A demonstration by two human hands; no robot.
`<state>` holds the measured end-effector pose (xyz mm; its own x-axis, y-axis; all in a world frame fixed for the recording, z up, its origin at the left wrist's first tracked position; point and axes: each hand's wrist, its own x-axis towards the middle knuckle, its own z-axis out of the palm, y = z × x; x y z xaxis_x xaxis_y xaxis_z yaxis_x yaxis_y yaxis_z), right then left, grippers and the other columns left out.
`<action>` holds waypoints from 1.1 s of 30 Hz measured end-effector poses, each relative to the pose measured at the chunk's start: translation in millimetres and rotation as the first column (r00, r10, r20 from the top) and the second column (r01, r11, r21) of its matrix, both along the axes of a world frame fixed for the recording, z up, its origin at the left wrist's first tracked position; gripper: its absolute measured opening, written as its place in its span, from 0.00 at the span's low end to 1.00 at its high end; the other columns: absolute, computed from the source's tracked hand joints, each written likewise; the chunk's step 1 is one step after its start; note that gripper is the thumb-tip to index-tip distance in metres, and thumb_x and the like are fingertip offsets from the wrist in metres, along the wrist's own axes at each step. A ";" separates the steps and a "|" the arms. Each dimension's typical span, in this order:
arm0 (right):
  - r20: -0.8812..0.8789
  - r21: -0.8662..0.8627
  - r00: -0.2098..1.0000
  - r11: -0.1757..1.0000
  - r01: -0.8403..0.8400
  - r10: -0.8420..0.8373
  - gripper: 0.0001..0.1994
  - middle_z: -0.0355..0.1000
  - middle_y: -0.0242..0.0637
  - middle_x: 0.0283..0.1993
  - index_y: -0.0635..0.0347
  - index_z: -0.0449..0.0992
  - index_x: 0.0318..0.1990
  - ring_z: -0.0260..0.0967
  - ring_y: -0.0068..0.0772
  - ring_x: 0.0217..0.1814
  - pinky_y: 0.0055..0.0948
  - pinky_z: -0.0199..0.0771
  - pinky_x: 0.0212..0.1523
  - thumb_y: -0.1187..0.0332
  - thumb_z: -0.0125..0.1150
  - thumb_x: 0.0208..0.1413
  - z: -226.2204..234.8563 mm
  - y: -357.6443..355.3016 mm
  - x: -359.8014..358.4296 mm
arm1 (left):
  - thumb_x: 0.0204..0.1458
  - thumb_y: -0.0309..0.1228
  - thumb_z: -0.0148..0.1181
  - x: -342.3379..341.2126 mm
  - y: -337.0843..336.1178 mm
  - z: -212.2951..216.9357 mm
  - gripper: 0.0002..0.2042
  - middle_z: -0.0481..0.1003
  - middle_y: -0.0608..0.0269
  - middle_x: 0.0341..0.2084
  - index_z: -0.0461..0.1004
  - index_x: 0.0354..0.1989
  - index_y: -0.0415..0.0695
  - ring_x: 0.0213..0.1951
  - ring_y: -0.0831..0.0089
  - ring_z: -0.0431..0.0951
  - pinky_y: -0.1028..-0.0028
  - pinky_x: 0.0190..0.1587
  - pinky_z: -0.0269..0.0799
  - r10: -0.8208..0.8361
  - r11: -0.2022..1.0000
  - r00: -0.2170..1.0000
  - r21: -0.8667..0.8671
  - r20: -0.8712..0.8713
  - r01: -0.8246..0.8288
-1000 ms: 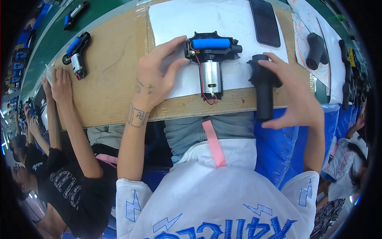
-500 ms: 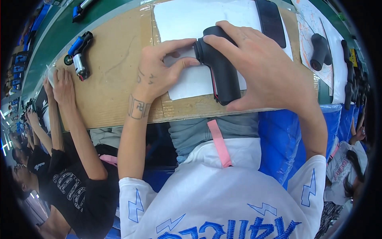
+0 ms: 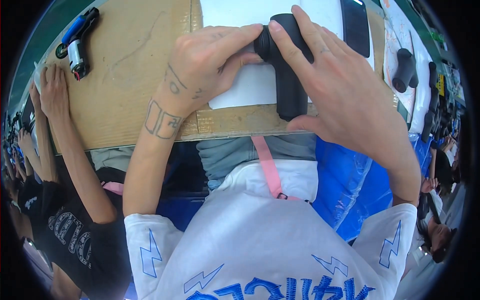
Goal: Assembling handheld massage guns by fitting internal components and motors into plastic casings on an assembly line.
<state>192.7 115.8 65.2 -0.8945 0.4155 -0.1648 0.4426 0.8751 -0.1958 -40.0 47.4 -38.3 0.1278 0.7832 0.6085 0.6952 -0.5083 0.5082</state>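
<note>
A black massage gun (image 3: 291, 92) is held over a white sheet (image 3: 240, 92), its handle pointing toward me. My left hand (image 3: 202, 62) pinches the round black collar (image 3: 261, 45) at the gun's left end between thumb and index finger. Across the head from the right lies my right hand (image 3: 345, 85), fingers over the top and thumb near the handle's lower end, gripping the body. Its palm hides part of the gun's right side.
Cardboard (image 3: 135, 60) covers the table. A dark phone (image 3: 356, 27) lies beyond my right hand. Another black massage gun housing (image 3: 404, 70) rests at the right. On the left lies an opened unit with a silver motor (image 3: 76, 57), near a co-worker's hands (image 3: 54, 90).
My left wrist has turned, with the fingers still at the collar. The gun's handle has rolled, so the seam with a red line along its left edge no longer shows. The view has shifted slightly.
</note>
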 end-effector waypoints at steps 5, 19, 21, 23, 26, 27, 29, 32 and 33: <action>-0.027 0.110 0.997 0.992 -0.064 0.067 0.59 0.53 0.59 0.78 0.53 0.55 0.78 0.61 0.66 0.73 0.49 0.65 0.70 0.54 0.84 0.37 0.4 -1.6 -0.9 | 0.47 0.23 0.70 -2.0 -4.8 5.3 0.21 0.85 0.56 0.42 0.82 0.53 0.43 0.37 0.61 0.86 0.69 0.41 0.81 0.002 0.992 0.985 -0.122 0.173 0.019; -0.406 0.273 0.911 0.961 0.052 0.067 0.47 0.65 0.56 0.71 0.59 0.58 0.75 0.61 0.59 0.73 0.58 0.55 0.75 0.49 0.72 0.52 -55.6 13.1 -72.3 | 0.50 0.12 0.43 -1.5 -4.6 21.0 0.20 0.82 0.53 0.34 0.78 0.48 0.32 0.33 0.73 0.81 0.77 0.38 0.77 0.394 0.913 0.710 -0.340 0.584 -0.227; -0.497 0.304 0.851 0.953 -0.014 0.171 0.42 0.64 0.58 0.70 0.61 0.61 0.73 0.61 0.61 0.72 0.58 0.56 0.74 0.51 0.70 0.55 -66.4 23.3 -63.0 | 0.54 0.15 0.49 -12.2 0.8 -1.6 0.20 0.84 0.62 0.38 0.81 0.52 0.40 0.42 0.79 0.82 0.79 0.35 0.76 0.348 0.928 0.793 -0.303 0.499 -0.217; -0.636 0.394 0.673 0.909 -0.138 0.378 0.33 0.63 0.64 0.69 0.64 0.67 0.69 0.60 0.66 0.72 0.56 0.58 0.73 0.55 0.65 0.62 -75.1 37.3 -60.6 | 0.53 0.15 0.51 -9.2 3.4 -3.1 0.18 0.84 0.60 0.36 0.81 0.50 0.41 0.37 0.76 0.82 0.77 0.34 0.77 0.308 0.945 0.833 -0.252 0.460 -0.210; -0.311 0.224 0.948 0.965 0.137 -0.062 0.48 0.60 0.58 0.73 0.56 0.58 0.76 0.58 0.61 0.75 0.55 0.55 0.76 0.60 0.76 0.46 -43.1 -12.6 -36.7 | 0.51 0.18 0.54 -5.6 -7.3 0.4 0.13 0.83 0.58 0.29 0.82 0.41 0.42 0.29 0.67 0.83 0.72 0.33 0.78 0.277 0.955 0.905 -0.195 0.323 -0.223; -0.299 0.223 0.938 0.943 0.248 -0.176 0.49 0.59 0.60 0.73 0.55 0.58 0.77 0.57 0.62 0.76 0.53 0.55 0.76 0.63 0.77 0.45 -37.3 -22.1 -25.0 | 0.51 0.18 0.54 -3.6 -9.2 3.5 0.13 0.83 0.58 0.29 0.82 0.41 0.42 0.29 0.67 0.83 0.72 0.33 0.78 0.277 0.956 0.904 -0.192 0.326 -0.223; -0.240 0.220 0.909 0.893 0.393 -0.340 0.47 0.63 0.62 0.70 0.57 0.61 0.75 0.68 0.62 0.66 0.49 0.69 0.65 0.69 0.75 0.43 -27.6 -38.6 3.3 | 0.51 0.19 0.56 -1.0 -9.5 7.7 0.12 0.83 0.57 0.32 0.82 0.42 0.43 0.33 0.66 0.83 0.71 0.36 0.79 0.256 0.956 0.938 -0.206 0.232 -0.210; -0.193 0.046 0.829 0.839 0.543 -0.525 0.43 0.72 0.57 0.60 0.60 0.64 0.74 0.80 0.51 0.49 0.41 0.80 0.47 0.73 0.72 0.45 -33.5 -47.7 37.6 | 0.50 0.21 0.60 -1.2 -5.9 14.8 0.13 0.83 0.56 0.36 0.82 0.45 0.43 0.37 0.64 0.84 0.69 0.40 0.79 0.137 0.978 0.970 -0.183 0.200 -0.101; -0.259 -0.056 0.815 0.850 0.523 -0.518 0.43 0.73 0.55 0.59 0.60 0.64 0.74 0.80 0.47 0.48 0.39 0.80 0.46 0.73 0.71 0.45 -35.4 -47.5 43.7 | 0.49 0.22 0.63 -0.9 -6.9 17.5 0.15 0.82 0.55 0.39 0.81 0.47 0.44 0.40 0.62 0.83 0.68 0.43 0.79 0.047 0.986 0.977 -0.169 0.208 -0.011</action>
